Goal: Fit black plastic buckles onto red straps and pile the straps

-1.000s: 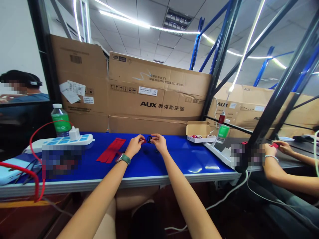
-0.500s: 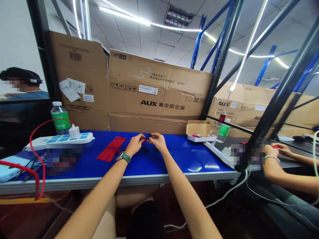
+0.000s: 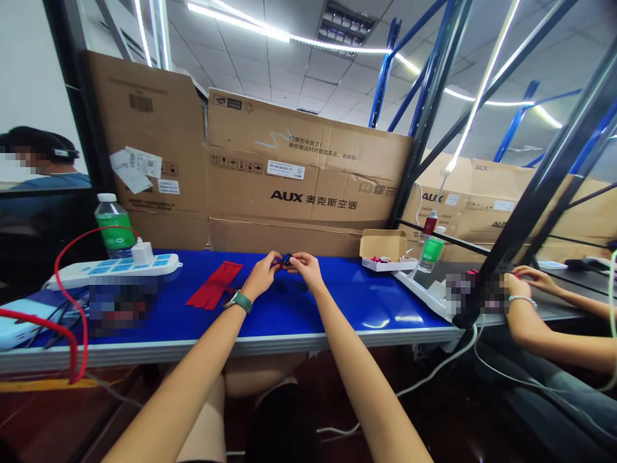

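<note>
1. Closer together than one second earlier, the left hand point(image 3: 261, 275) and right hand point(image 3: 307, 270) now almost meet at their fingertips; the gap then visible between red piece point(image 3: 278, 263) and black loop point(image 3: 287, 260) has closed.
2. Loop: its round opening, plain in the earliest view, now shows less clearly, the loop being partly covered by fingers. The whole scene also sits slightly higher in view.
3. Left hand: thumb and fingertips pinch the red piece, which lies at their tips, on the side facing the right hand. A watch point(image 3: 241, 301) encircles the wrist.
4. Right hand: thumb and fingertips pinch the loop, which lies at their tips, just beside the red piece. Whether the piece passes through the loop cannot be told.
5. Both items are held above the blue table point(image 3: 357, 302), near its rear edge; small dark bits point(image 3: 303, 288) lie below the hands.
6. Red strips point(image 3: 216, 284) lie flat, side by side, to the left of the left hand, in the same place as before.
7. Farther left stand a power strip point(image 3: 108, 271) and a bottle point(image 3: 116, 228); to the right, an open box point(image 3: 380, 265) holds small items.
</note>
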`<state>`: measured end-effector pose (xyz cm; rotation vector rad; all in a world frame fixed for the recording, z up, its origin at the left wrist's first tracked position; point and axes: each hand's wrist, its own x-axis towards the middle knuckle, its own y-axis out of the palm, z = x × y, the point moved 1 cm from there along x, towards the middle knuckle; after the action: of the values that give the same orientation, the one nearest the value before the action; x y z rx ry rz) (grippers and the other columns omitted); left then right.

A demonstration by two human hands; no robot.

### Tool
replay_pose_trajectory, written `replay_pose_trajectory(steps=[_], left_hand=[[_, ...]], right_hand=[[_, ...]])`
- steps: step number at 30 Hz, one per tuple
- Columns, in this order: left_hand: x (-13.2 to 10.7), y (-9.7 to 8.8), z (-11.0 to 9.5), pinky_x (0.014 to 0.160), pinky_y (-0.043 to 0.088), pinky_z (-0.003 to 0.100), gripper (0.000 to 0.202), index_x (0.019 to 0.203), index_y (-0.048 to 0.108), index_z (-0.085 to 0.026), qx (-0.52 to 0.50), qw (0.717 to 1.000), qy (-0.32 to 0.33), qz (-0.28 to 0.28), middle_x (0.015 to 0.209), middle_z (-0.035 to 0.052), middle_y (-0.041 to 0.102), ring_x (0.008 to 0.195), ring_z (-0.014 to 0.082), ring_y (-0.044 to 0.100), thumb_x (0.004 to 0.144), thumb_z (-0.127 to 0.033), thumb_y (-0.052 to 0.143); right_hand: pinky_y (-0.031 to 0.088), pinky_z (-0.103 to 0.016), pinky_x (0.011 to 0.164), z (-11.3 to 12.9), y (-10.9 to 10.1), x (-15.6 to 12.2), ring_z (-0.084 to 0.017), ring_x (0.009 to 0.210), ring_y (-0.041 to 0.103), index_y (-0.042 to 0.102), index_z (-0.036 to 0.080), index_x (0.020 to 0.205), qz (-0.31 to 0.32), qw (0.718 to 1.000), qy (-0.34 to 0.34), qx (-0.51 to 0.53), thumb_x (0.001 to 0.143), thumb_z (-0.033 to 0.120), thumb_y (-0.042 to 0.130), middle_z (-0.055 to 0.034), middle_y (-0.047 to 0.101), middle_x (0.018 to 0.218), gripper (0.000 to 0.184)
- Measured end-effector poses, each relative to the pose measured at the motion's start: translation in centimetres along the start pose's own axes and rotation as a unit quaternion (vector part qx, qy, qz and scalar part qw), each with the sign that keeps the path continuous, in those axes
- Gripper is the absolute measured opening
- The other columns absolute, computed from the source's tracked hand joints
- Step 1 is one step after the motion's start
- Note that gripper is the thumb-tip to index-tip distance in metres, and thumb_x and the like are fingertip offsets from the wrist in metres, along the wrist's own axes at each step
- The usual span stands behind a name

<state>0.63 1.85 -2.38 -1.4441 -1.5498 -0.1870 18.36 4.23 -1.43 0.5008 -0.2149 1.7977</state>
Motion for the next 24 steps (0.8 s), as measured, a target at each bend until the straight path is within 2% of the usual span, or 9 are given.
replay_pose_trajectory(steps=[3,8,11,15,24], left_hand=[[-0.06,0.06,-0.43,0.085,0.05,0.032,0.023,0.115,0.058,-0.023,-0.01,0.999,0.027,0.014,0.104,0.0065,0.071,0.096,0.0216,0.068,0.094,-0.02,0.05],[0.03,0.09,-0.35,0.082,0.05,0.032,0.016,0.107,0.06,-0.022,0.001,1.0,0.026,0.015,0.099,0.0059,0.072,0.092,0.0218,0.068,0.094,-0.026,0.052],[0.13,0.0,-0.03,0.08,0.05,0.031,0.014,0.103,0.061,-0.021,0.009,1.0,0.011,-0.003,0.095,0.0057,0.072,0.088,0.0215,0.068,0.094,-0.028,0.053],[0.18,-0.05,0.14,0.078,0.051,0.03,0.015,0.102,0.062,-0.021,0.001,1.0,0.007,-0.011,0.092,0.005,0.071,0.086,0.0207,0.068,0.094,-0.03,0.053],[0.18,-0.07,-0.16,0.077,0.055,0.031,0.02,0.103,0.064,-0.021,-0.024,0.999,-0.006,-0.025,0.093,0.006,0.073,0.086,0.0212,0.07,0.089,-0.034,0.062]], right_hand=[[0.062,-0.034,0.067,0.01,-0.08,-0.01,-0.025,0.073,0.076,0.063,0.017,0.09,-0.019,1.0,-0.002,-0.007,0.064,0.055,0.083,-0.0065,0.075,0.077,0.05],[0.057,-0.027,0.056,-0.11,-0.21,0.09,-0.024,0.066,0.075,0.063,0.017,0.085,-0.045,0.997,-0.005,-0.056,0.063,0.054,0.083,-0.0063,0.074,0.071,0.048],[0.052,-0.024,0.053,0.03,-0.16,-0.03,-0.023,0.064,0.074,0.062,0.017,0.082,-0.034,0.996,-0.008,-0.088,0.064,0.053,0.083,-0.0054,0.073,0.067,0.045],[0.048,-0.022,0.053,0.18,-0.14,-0.23,-0.023,0.066,0.075,0.06,0.018,0.08,-0.008,0.997,0.01,-0.071,0.064,0.053,0.082,-0.007,0.075,0.073,0.045],[0.046,-0.021,0.05,0.25,0.03,-0.33,-0.022,0.064,0.074,0.058,0.018,0.083,-0.011,0.998,0.014,-0.057,0.066,0.052,0.081,-0.0063,0.075,0.075,0.044]])
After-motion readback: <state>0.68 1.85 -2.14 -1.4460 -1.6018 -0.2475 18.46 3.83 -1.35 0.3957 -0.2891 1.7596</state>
